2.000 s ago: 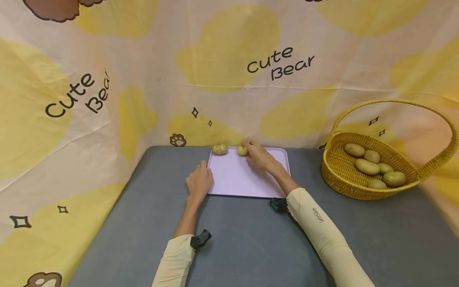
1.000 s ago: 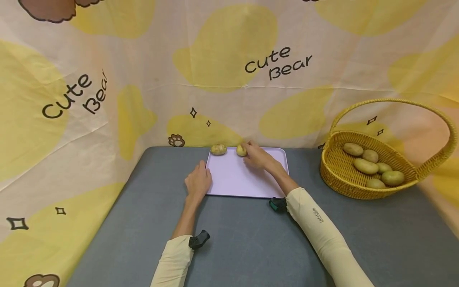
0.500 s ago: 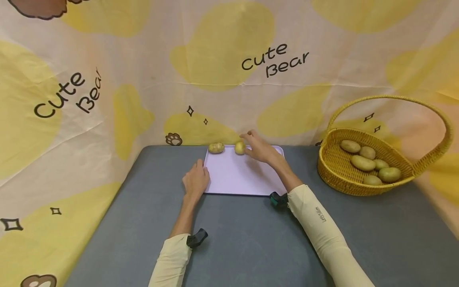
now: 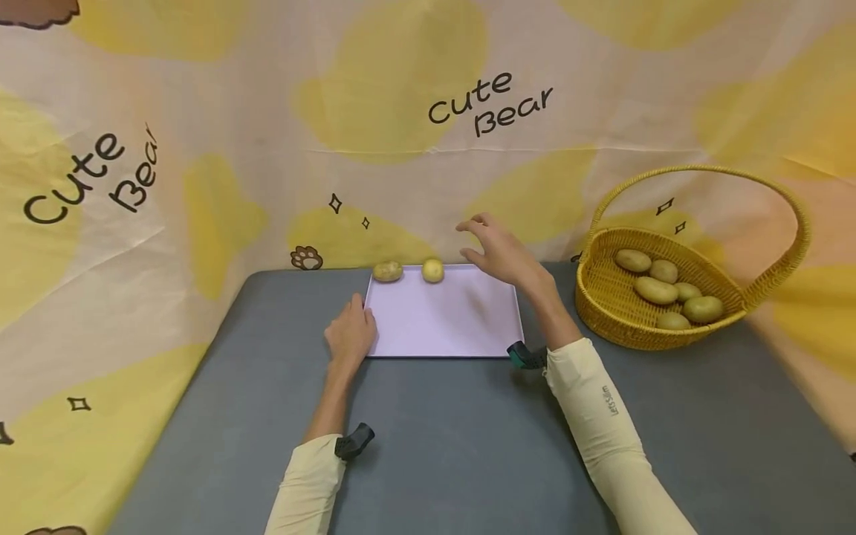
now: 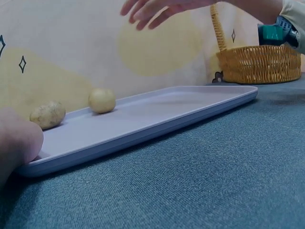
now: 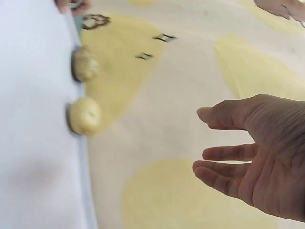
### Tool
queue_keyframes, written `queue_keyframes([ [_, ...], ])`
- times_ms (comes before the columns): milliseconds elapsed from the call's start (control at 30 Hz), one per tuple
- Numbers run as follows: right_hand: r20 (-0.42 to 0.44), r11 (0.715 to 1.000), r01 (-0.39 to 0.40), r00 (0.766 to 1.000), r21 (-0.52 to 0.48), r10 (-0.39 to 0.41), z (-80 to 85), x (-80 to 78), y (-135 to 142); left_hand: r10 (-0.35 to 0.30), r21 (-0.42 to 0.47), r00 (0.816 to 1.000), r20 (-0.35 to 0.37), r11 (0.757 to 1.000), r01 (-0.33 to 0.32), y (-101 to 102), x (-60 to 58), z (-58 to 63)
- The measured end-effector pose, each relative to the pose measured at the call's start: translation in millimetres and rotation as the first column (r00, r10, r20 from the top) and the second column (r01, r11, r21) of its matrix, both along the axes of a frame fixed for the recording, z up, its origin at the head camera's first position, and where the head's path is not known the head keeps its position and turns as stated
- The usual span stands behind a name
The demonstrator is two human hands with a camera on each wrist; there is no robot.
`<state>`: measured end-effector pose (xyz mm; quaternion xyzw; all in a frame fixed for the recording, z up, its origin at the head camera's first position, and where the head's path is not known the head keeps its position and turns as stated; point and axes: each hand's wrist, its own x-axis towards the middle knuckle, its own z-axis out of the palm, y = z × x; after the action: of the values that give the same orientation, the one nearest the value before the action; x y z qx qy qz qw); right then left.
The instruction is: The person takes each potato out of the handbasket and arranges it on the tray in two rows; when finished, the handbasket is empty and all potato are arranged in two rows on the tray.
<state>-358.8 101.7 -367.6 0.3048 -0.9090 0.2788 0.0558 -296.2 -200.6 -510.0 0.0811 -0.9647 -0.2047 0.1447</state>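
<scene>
Round potato sits on the pale lilac tray, at its back edge left of centre. Oval potato lies at the tray's back left corner; the two stand near each other, with a gap between. Left hand at the tray's left side: fingers curled, clamped on the rim. Right hand in the air above the tray's back right part, thumb and fingers spread apart, clear of both potatoes; right wrist view shows the palm side. Tray lies flat on the grey table, its rim low all round. Right of the tray, apart from it: yellow woven basket with a tall arched handle, six potatoes inside. Both arms in cream sleeves, a dark device worn at each wrist. Behind the table and to its left, a cream and yellow cloth lettered "Cute Bear", with paw and star outlines.
</scene>
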Motion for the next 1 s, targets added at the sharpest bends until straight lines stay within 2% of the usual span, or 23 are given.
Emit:
queue_keyframes([
  [333,0.084,0.989,0.098,0.992,-0.113,-0.089,34.2,11.4,55.9,0.01,0.01,1.0,0.006,1.0,-0.01,-6.4,1.5,2.7],
  [433,0.073,0.977,0.153,0.987,-0.148,-0.144,44.1,18.7,77.7,0.009,0.008,1.0,-0.001,1.0,-0.009,-6.7,1.3,5.0],
  [567,0.082,0.958,0.247,0.968,-0.147,-0.237,53.7,31.6,108.1,0.004,-0.001,1.0,0.003,1.0,-0.004,-7.3,1.6,8.1],
  [700,0.099,0.938,0.318,0.947,-0.135,-0.307,55.1,42.8,139.3,-0.004,-0.009,1.0,0.006,1.0,0.004,-8.3,0.6,8.7],
  [867,0.127,0.913,0.392,0.917,-0.113,-0.378,44.6,48.2,176.0,-0.002,-0.012,1.0,0.007,1.0,0.002,-9.0,0.4,8.3],
  [1000,0.154,0.887,0.462,0.877,-0.004,-0.456,33.7,44.6,200.1,0.0,-0.007,1.0,0.012,1.0,0.0,-8.8,1.4,6.5],
])
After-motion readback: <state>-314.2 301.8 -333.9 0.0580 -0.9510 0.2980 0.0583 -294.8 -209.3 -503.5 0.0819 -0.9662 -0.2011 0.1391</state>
